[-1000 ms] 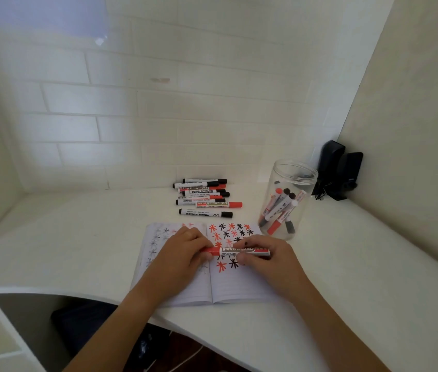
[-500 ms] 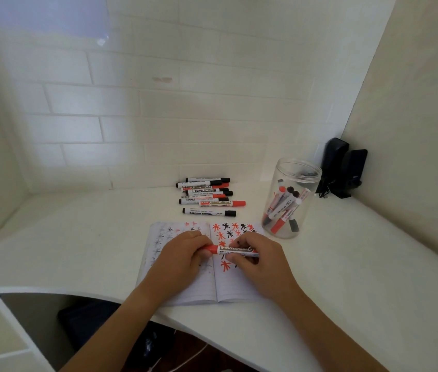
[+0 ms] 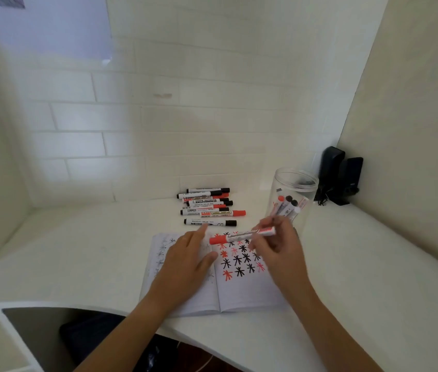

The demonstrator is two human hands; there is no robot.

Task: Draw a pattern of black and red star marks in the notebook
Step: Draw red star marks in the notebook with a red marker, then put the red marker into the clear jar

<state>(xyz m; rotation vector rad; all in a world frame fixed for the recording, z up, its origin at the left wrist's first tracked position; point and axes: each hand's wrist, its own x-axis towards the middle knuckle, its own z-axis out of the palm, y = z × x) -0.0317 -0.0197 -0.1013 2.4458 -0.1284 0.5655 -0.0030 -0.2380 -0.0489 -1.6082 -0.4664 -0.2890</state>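
Observation:
An open lined notebook (image 3: 242, 294) lies on the white desk, its right page carrying rows of black and red star marks (image 3: 239, 260). My right hand (image 3: 279, 248) holds a capped red marker (image 3: 242, 235) level above the top of that page, red cap pointing left. My left hand (image 3: 188, 260) rests flat on the left page, fingers spread, with nothing in it and apart from the marker's cap.
Several black and red markers (image 3: 208, 206) lie in a row behind the notebook. A clear plastic jar (image 3: 291, 196) with more markers stands to the right. Two black objects (image 3: 340, 181) sit in the back right corner. The desk's front edge curves beneath my arms.
My left hand has let go of the red cap and now lies flat on the left page. My right hand has lifted the marker up and to the right, uncovering the stars.

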